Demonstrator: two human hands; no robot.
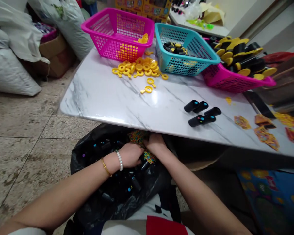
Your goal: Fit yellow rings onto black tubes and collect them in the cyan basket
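Note:
My left hand (131, 155), wearing a pearl bracelet and a gold bangle at the wrist, reaches into a black plastic bag (79, 151) below the table edge. Its fingers are curled. Close against it is my right hand (155, 145), fingers bent downward, their tips hidden. Small multicoloured beads (136, 136) show behind and between the hands; whether they are loose or packed I cannot tell. Several black cylinders (136, 183), some with coloured dots at the end, lie in the bag around the hands. What the fingers hold is hidden.
On the white marbled table (100, 98) are yellow ring pieces (147, 67), black cylinders (196, 120), a pink basket (95, 31), a blue basket (186, 63), and another pink basket (232, 83) heaped with black-and-yellow pieces. White sacks (12, 71) stand on the floor at left.

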